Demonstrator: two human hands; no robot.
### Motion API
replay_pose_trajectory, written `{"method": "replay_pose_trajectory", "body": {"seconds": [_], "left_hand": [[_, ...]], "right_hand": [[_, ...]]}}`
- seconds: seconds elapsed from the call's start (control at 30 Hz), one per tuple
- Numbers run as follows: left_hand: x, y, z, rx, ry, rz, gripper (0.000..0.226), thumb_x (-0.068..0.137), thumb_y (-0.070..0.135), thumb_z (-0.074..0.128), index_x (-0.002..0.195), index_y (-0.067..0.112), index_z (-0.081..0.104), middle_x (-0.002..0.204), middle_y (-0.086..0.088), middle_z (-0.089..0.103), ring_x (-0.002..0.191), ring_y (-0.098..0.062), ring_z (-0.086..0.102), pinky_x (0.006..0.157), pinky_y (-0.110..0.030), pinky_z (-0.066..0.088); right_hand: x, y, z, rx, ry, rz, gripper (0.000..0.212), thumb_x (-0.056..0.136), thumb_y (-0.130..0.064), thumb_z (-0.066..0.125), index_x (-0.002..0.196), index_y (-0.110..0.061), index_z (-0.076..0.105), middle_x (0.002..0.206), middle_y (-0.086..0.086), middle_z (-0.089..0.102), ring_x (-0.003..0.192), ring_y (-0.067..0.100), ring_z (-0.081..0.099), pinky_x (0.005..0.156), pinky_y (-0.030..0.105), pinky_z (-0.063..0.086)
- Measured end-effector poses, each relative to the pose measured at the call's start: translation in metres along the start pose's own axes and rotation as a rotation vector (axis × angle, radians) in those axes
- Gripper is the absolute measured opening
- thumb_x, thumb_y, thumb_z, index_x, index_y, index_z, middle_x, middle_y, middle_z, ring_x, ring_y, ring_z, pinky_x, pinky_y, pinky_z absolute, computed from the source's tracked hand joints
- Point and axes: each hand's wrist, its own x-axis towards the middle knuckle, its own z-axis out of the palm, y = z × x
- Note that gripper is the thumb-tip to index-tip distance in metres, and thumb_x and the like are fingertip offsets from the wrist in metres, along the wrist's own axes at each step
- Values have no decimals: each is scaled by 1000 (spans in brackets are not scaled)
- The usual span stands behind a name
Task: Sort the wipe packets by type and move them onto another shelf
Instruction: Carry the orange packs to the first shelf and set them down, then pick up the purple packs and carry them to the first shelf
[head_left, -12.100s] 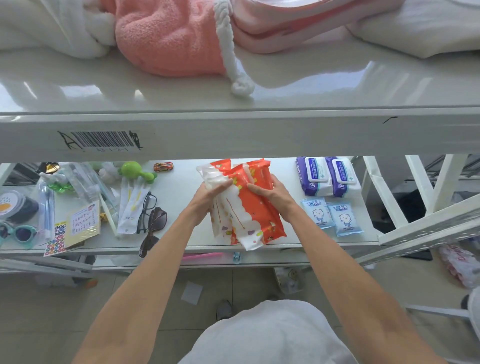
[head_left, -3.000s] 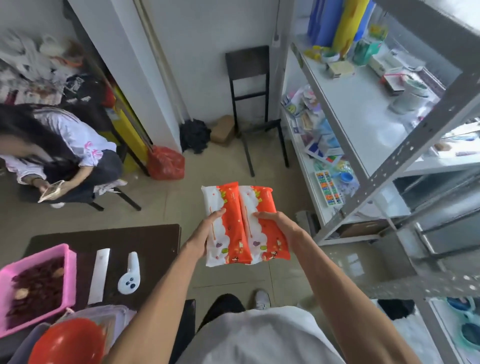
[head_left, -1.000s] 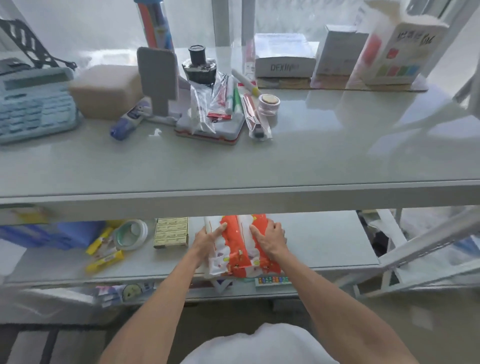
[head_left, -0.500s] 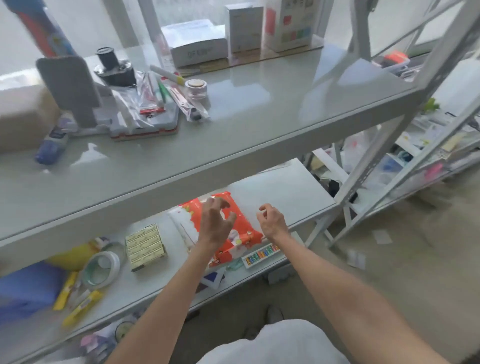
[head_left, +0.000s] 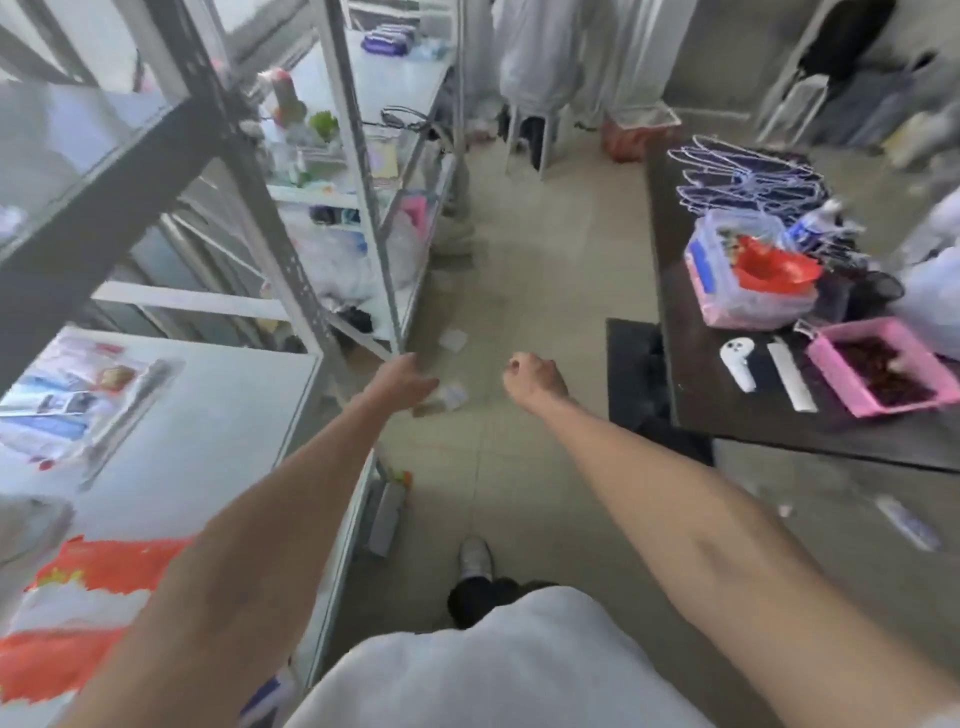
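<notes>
A: Where do our packets lie?

B: The orange-and-white soft plastic wipe packets (head_left: 88, 613) lie flat on the white lower shelf (head_left: 218, 415) at our near left, partly hidden by our left forearm. Nothing touches them, so we judge that type placed.

A: And our grips?

B: Both are bare. The left grip (head_left: 402, 382) hangs over the beige tiled floor (head_left: 545, 260) with its fingers relaxed. The right grip (head_left: 535, 382) curls loosely round nothing.

A: So we fetch the next type?

B: We think so. The blurred purple packets (head_left: 384, 41) on the far white shelf (head_left: 395, 88) ahead look like it. Something pale blue lies beside them, too blurred for us to name.

A: How do we do that well?

B: We walk the aisle between the grey metal rack upright (head_left: 358, 171) and the dark surface (head_left: 727, 405) on our right. We keep our elbows in, because the pink plastic tray (head_left: 831, 376) sits near that edge, and we mind the white paper scraps (head_left: 453, 340) underfoot. At the shelf we take one type only, squared between both grips, then lay it near the orange ones but apart, so the types never mix.
</notes>
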Motion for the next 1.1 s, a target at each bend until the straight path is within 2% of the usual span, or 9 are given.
{"method": "replay_pose_trajectory", "body": {"seconds": [0.07,0.17,0.23,0.43,0.57,0.8,1.1], "left_hand": [[16,34,14,13,-17,57,33,97,22,61,120,-1,60,111,-21,61,110,-35,62,96,-45,50],[36,74,35,75,-27,89,52,98,25,61,143,0,51,141,-20,55,131,-34,53,105,-37,44],[51,94,47,107,-59,117,57,97,27,61,148,4,48,149,-17,51,136,-32,49,109,-35,42],[112,128,58,192,-137,131,59,96,27,61,149,4,47,148,-18,51,135,-33,50,111,-39,42],[178,145,50,257,-161,72,60,96,33,61,148,6,47,140,-18,58,125,-33,58,103,-36,49],[293,209,28,303,-121,64,53,97,31,59,140,1,51,138,-19,57,126,-35,54,98,-35,45],[411,270,15,260,-139,26,57,96,30,60,146,3,49,143,-18,54,130,-34,53,105,-36,47]], "right_hand": [[4,31,-22,3,44,79,43,96,-32,47,134,-16,61,136,19,63,125,37,59,100,37,49],[9,70,-41,-4,64,166,47,98,-32,42,142,-16,54,143,16,58,131,36,54,105,40,45],[13,89,-48,-5,58,214,49,99,-33,43,145,-17,51,146,16,55,134,36,51,107,41,43],[69,110,-64,28,46,229,54,98,-34,46,149,-19,47,150,14,52,138,36,47,111,42,42],[135,112,-84,65,17,200,56,101,-35,45,154,-19,41,155,13,47,142,35,42,114,43,38],[269,111,-137,118,-48,176,57,99,-38,48,152,-18,44,151,11,53,140,34,46,113,42,41],[401,103,-189,127,-82,156,55,99,-36,47,151,-21,46,151,8,54,138,32,48,112,41,43]]}}
